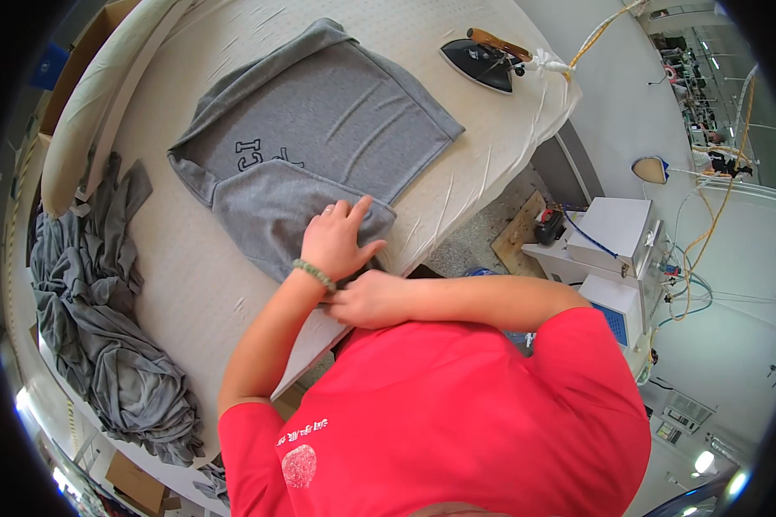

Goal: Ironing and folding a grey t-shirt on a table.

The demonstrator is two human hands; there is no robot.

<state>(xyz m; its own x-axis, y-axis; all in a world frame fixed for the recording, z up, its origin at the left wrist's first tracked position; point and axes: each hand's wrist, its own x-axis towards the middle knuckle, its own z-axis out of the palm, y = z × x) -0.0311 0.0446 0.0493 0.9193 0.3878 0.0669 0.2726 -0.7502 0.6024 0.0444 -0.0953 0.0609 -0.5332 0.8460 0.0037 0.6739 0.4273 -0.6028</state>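
Observation:
A grey sweatshirt [319, 121] with dark outlined lettering lies partly folded on the pale padded table. One section of it is turned over at the near side and covers some of the lettering. My left hand [338, 241] rests flat on that folded section, fingers stretched and spread. Just below its wrist, my right hand [366, 300] has its fingers curled closed at the sweatshirt's near edge by the table's front. Its fingertips are partly hidden, but the cloth appears pinched in them.
An iron [483, 62] with a wooden handle sits at the table's far right, its cord running off right. Crumpled grey garments [112, 319] are heaped along the left side. A long padded arm [86, 121] stands at the upper left. White machines [610, 231] are at right.

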